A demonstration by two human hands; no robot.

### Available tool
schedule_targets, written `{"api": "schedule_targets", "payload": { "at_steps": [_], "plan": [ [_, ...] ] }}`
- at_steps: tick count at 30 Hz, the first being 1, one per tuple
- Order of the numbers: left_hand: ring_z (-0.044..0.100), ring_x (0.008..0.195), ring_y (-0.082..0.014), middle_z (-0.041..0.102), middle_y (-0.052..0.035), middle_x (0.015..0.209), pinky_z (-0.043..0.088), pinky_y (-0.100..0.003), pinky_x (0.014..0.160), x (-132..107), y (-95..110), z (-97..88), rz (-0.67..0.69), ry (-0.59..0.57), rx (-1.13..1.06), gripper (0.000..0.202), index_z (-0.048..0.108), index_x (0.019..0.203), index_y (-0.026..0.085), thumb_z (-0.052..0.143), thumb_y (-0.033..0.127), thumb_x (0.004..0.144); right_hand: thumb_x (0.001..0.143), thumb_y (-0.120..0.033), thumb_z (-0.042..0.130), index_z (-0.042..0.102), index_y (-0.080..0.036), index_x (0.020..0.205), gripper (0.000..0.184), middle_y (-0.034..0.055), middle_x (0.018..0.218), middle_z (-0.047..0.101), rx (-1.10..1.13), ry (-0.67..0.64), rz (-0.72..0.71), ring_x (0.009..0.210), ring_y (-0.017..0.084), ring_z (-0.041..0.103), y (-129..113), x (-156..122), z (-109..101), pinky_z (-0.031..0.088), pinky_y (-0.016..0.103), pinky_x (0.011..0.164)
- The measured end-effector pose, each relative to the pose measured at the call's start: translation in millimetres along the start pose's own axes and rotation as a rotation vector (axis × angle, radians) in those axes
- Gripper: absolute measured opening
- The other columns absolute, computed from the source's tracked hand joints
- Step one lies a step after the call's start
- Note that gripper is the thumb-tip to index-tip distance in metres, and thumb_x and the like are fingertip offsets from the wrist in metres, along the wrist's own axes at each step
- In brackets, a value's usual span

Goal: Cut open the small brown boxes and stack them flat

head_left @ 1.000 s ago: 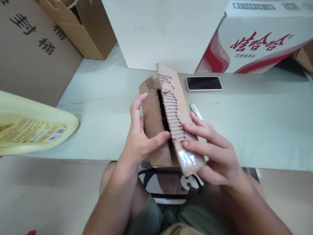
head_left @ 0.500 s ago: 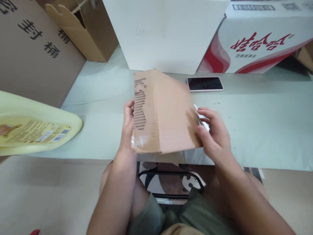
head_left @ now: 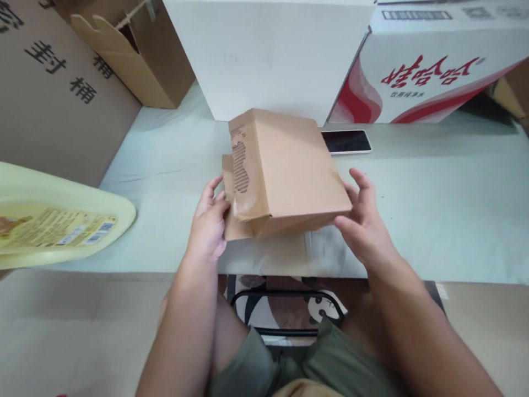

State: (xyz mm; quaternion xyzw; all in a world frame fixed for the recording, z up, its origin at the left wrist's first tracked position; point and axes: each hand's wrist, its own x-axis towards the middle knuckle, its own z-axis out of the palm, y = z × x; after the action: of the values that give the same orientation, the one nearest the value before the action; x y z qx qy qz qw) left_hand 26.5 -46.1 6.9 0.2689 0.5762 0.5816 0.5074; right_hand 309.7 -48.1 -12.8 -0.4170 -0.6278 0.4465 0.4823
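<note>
A small brown cardboard box (head_left: 289,165) with a torn, corrugated left side and clear tape sits tilted over the pale green table (head_left: 433,204), in front of me. My left hand (head_left: 209,223) grips its lower left flap with curled fingers. At the box's right edge, my right hand (head_left: 366,220) has its fingers spread and touches the side lightly, with the thumb under the corner.
A phone (head_left: 346,141) lies face up behind the box. A white box (head_left: 268,55) and a red-and-white carton (head_left: 433,66) stand at the back. Brown cartons (head_left: 61,82) stand at the left, and a yellow plastic container (head_left: 53,220) lies on its side. A panda-print stool (head_left: 289,309) shows between my knees.
The box was turned from its torn open side to its plain face, then lowered toward the table. My right hand loosened and spread its fingers.
</note>
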Motion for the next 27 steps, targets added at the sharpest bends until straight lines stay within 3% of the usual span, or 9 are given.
{"api": "schedule_targets", "payload": {
  "at_steps": [2,4,8,11,14,17,20,24,27],
  "plan": [
    [0.076,0.102,-0.0251,0.078,-0.0055,0.112,0.063,-0.032,0.079,-3,1,1.2,0.061,-0.096,0.058,0.068,0.063,0.124,0.027,0.09,0.023,0.062,0.086,-0.055,0.076,0.024,-0.045,0.158,0.089,0.0089,0.164,0.038,-0.05,0.012,-0.087,0.125,0.028,0.065,-4,-1,2,0.064,0.041,0.084],
    [0.072,0.118,-0.0313,0.077,-0.0096,0.118,0.063,-0.038,0.092,-6,0,1.8,0.092,-0.204,0.084,0.065,0.068,0.116,0.024,0.097,0.033,0.058,0.088,-0.051,0.077,0.028,-0.047,0.156,0.084,0.0067,0.165,0.036,-0.12,0.057,-0.133,0.131,0.028,0.061,-10,-2,4,0.063,0.041,0.09],
    [0.062,0.136,-0.037,0.074,-0.0148,0.128,0.057,-0.049,0.108,-5,-9,-0.8,0.117,-0.281,0.06,0.061,0.072,0.11,0.023,0.085,0.067,0.069,0.089,-0.044,0.076,0.035,-0.046,0.15,0.074,0.007,0.159,0.039,-0.192,0.137,-0.16,0.131,0.027,0.059,-14,-5,9,0.064,0.039,0.087],
    [0.053,0.147,-0.0356,0.068,-0.0127,0.142,0.044,-0.053,0.122,1,-17,-4.5,0.173,-0.232,0.083,0.061,0.071,0.121,0.026,0.08,0.064,0.075,0.088,-0.04,0.077,0.034,-0.048,0.149,0.075,0.0058,0.159,0.035,-0.15,0.156,-0.143,0.112,0.023,0.065,-7,-5,12,0.064,0.038,0.078],
    [0.051,0.148,-0.0333,0.069,-0.0094,0.142,0.036,-0.051,0.128,5,-19,-7.6,0.252,-0.193,0.122,0.053,0.072,0.124,0.027,0.077,0.053,0.078,0.081,-0.038,0.083,0.035,-0.048,0.148,0.083,0.0062,0.159,0.03,-0.151,0.23,-0.114,0.104,0.022,0.065,-1,-4,11,0.064,0.04,0.078],
    [0.061,0.135,-0.0327,0.075,-0.0077,0.127,0.043,-0.047,0.121,4,-14,-9.2,0.354,-0.198,0.122,0.038,0.078,0.108,0.025,0.075,0.046,0.077,0.076,-0.038,0.087,0.035,-0.044,0.147,0.088,0.0091,0.155,0.031,-0.181,0.334,-0.099,0.11,0.024,0.063,-4,-2,8,0.063,0.04,0.08],
    [0.072,0.103,-0.0281,0.078,-0.0069,0.098,0.056,-0.04,0.096,-2,-8,-9.2,0.34,-0.214,0.095,0.027,0.077,0.088,0.022,0.074,0.048,0.079,0.075,-0.04,0.089,0.034,-0.039,0.146,0.09,0.0098,0.141,0.045,-0.197,0.396,-0.025,0.109,0.024,0.064,-9,0,6,0.062,0.037,0.079],
    [0.067,0.076,-0.0204,0.072,-0.0037,0.084,0.052,-0.031,0.069,-7,-3,-7.2,0.331,-0.218,0.092,0.036,0.075,0.099,0.023,0.078,0.051,0.077,0.079,-0.042,0.085,0.031,-0.036,0.148,0.088,0.0041,0.109,0.062,-0.14,0.365,0.106,0.083,0.022,0.067,-10,1,4,0.06,0.037,0.069],
    [0.064,0.07,-0.0204,0.071,-0.0036,0.082,0.049,-0.031,0.061,-8,-1,-4.8,0.331,-0.182,0.105,0.035,0.075,0.097,0.023,0.079,0.048,0.073,0.087,-0.05,0.076,0.045,-0.034,0.143,0.067,0.0038,0.101,0.067,-0.11,0.331,0.12,0.084,0.025,0.069,-6,0,2,0.062,0.043,0.072]
  ]
}}
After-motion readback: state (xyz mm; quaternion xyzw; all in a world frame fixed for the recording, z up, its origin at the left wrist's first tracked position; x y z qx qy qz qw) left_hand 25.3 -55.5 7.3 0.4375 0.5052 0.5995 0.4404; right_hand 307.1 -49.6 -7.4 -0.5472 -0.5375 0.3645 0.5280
